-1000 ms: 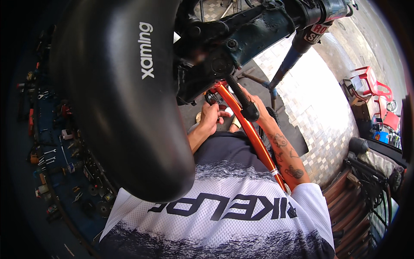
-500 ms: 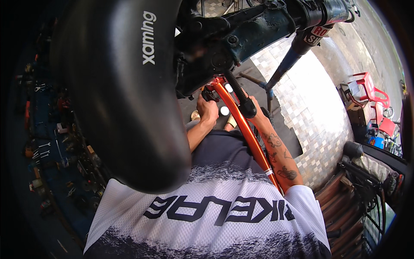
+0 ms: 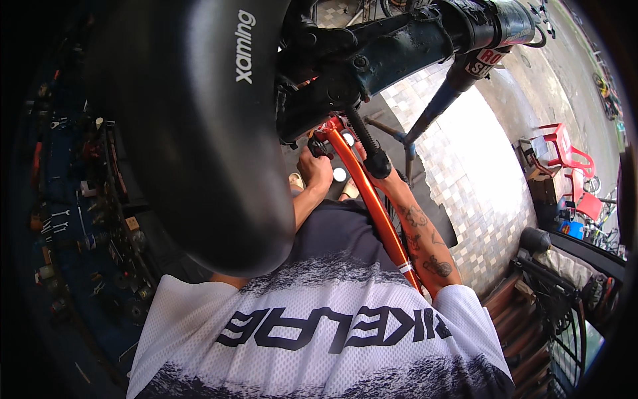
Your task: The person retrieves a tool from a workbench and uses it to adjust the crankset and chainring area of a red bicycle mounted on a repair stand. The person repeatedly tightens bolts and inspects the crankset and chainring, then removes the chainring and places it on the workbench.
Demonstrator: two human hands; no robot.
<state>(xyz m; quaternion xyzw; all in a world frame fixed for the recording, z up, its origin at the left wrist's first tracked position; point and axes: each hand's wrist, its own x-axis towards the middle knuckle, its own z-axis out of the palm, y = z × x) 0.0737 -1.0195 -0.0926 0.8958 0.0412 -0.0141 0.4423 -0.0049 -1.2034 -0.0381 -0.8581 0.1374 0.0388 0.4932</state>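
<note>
An orange bicycle frame [image 3: 375,209] slants down toward my right side below the dark clamp head of a repair stand [image 3: 392,63]. My left hand [image 3: 315,171] is closed beside the upper end of the orange tube, its fingers curled at a small dark part [image 3: 319,145] that I cannot make out. Across the tube, my right hand [image 3: 389,181] reaches up behind the clamp's black screw handle [image 3: 378,164], which hides its fingers together with the frame. A large black saddle [image 3: 212,166] covers much of the left of the view.
On the left, a dark tool board [image 3: 43,246] carries wrenches [image 3: 58,222] and many small parts. A stand leg [image 3: 432,110] crosses the tiled floor [image 3: 485,159]. Red plastic chairs [image 3: 565,149] stand at the right, above a slatted wooden bench [image 3: 495,326].
The whole view has shifted slightly, with the saddle sitting higher and more tools showing at left. Both hands keep nearly the same places by the orange frame.
</note>
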